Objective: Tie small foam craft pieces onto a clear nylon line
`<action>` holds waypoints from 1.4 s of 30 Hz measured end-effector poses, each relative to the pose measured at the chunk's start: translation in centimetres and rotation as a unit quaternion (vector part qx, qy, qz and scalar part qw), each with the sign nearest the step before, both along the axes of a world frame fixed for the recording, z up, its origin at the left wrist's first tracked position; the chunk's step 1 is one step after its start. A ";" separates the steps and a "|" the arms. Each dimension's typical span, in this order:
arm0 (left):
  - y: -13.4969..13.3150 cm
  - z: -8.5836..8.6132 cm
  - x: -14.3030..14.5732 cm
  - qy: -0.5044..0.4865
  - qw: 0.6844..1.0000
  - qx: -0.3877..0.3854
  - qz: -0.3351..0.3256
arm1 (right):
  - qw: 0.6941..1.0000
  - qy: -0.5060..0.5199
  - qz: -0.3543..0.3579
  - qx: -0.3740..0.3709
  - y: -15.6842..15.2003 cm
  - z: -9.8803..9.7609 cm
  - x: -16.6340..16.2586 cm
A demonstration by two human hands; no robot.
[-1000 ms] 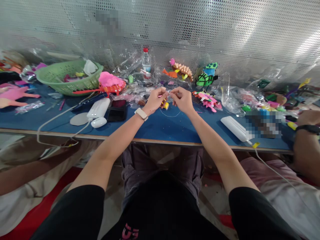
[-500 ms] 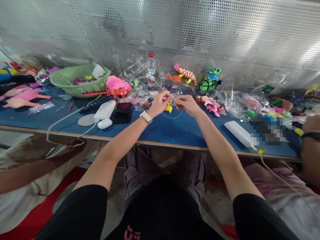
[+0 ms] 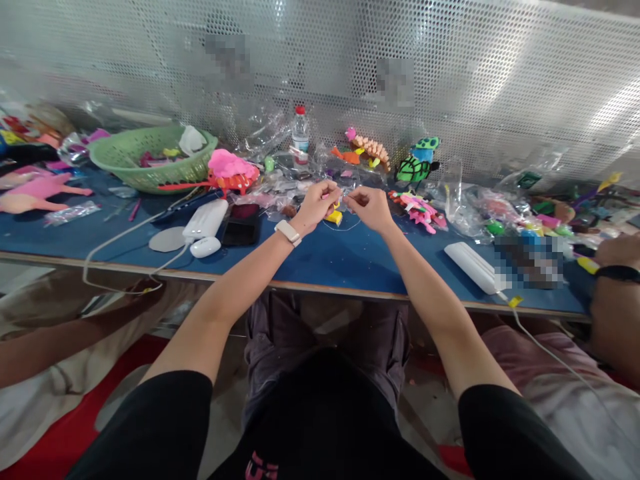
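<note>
My left hand (image 3: 316,205), with a pale band at its wrist, is pinched closed over the blue table (image 3: 345,267). Facing it, a small gap away, my right hand (image 3: 371,208) is also closed in a pinch. A thin pale thread (image 3: 345,229) hangs in a curve between the two hands; its ends disappear at the fingers. Just under my left fingertips is a yellow piece (image 3: 334,217), and whether it is held or lies on the table I cannot tell. To the right of my right hand lies a pink modelled figure (image 3: 423,215).
At the left stand a green basket (image 3: 150,179), a pink and red clay figure (image 3: 233,172), a phone (image 3: 241,225) and a white cabled device (image 3: 206,220). Behind are a bottle (image 3: 300,137) and plastic wrappings. Another white device (image 3: 473,267) lies right, near another person's hand (image 3: 620,257).
The view has shifted slightly, so the table things sit a little further left. Both hands stay pinched close together. At the right edge, the other person's hand has come further into view.
</note>
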State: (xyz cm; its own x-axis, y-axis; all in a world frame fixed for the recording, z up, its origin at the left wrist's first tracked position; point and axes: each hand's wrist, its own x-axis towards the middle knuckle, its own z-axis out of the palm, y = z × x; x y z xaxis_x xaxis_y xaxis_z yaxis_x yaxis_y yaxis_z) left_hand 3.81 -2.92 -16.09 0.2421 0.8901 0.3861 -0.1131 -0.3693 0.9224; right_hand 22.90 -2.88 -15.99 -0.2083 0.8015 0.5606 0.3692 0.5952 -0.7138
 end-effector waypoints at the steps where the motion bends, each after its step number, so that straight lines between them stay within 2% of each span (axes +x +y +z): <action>1: 0.0 0.0 0.0 0.005 1.000 0.030 0.006 | 0.999 0.025 0.022 -0.042 0.1 -0.1 0.0; 6: -0.2 -0.1 -0.2 0.060 0.989 0.137 0.021 | 0.965 0.126 0.099 -0.209 1.1 -0.5 0.6; 9: -0.3 -0.1 -0.4 0.113 0.978 0.169 0.041 | 0.949 0.145 0.107 -0.260 1.5 -0.7 1.1; 11: -0.3 -0.2 -0.4 0.125 0.974 0.182 0.043 | 0.946 0.152 0.110 -0.265 1.6 -0.7 1.2; 14: 0.0 -0.6 -0.2 0.103 0.979 0.170 0.037 | 0.964 0.145 0.090 -0.204 1.6 -0.7 0.9; 17: 0.3 -0.9 0.1 0.046 0.993 0.104 0.017 | 0.991 0.103 0.034 -0.077 1.1 -0.5 0.4; 19: 0.4 -0.9 0.3 0.008 0.999 0.045 0.007 | 0.999 0.049 -0.012 0.013 0.8 -0.4 0.3; 23: 0.2 -0.5 0.5 -0.027 0.997 -0.064 -0.026 | 0.985 -0.081 -0.058 0.141 0.4 -0.3 0.8; 26: 0.0 -0.2 0.5 -0.028 0.995 -0.090 -0.046 | 0.978 -0.106 -0.053 0.169 0.3 -0.4 1.0; 28: -0.2 -0.2 0.3 -0.014 0.998 -0.045 -0.034 | 0.986 -0.060 -0.058 0.142 0.3 -0.5 0.9; 31: -0.4 -0.3 0.0 0.031 0.997 0.077 0.007 | 0.999 0.045 -0.010 0.009 0.4 -0.6 0.4; 33: -0.4 -0.4 -0.2 0.062 0.989 0.130 0.027 | 0.990 0.102 0.043 -0.091 0.5 -0.6 0.3; 37: -0.4 -0.7 -0.3 0.085 0.986 0.142 0.032 | 0.954 0.143 0.127 -0.231 0.5 -0.2 0.9; 39: -0.3 -0.7 -0.3 0.079 0.988 0.134 0.020 | 0.948 0.132 0.141 -0.253 0.4 0.1 1.4; 42: -0.1 -0.8 -0.1 0.047 0.995 0.091 -0.014 | 0.970 0.075 0.123 -0.194 0.3 0.5 1.8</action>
State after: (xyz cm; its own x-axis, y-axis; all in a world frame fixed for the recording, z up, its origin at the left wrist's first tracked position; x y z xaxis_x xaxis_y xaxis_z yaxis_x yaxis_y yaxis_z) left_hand 3.73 -3.03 -16.94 0.3087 0.7995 0.5153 -0.0427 -0.5296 0.8472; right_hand 24.69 -2.59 -15.54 -0.3593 0.8948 0.2650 0.1241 0.3273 -0.9368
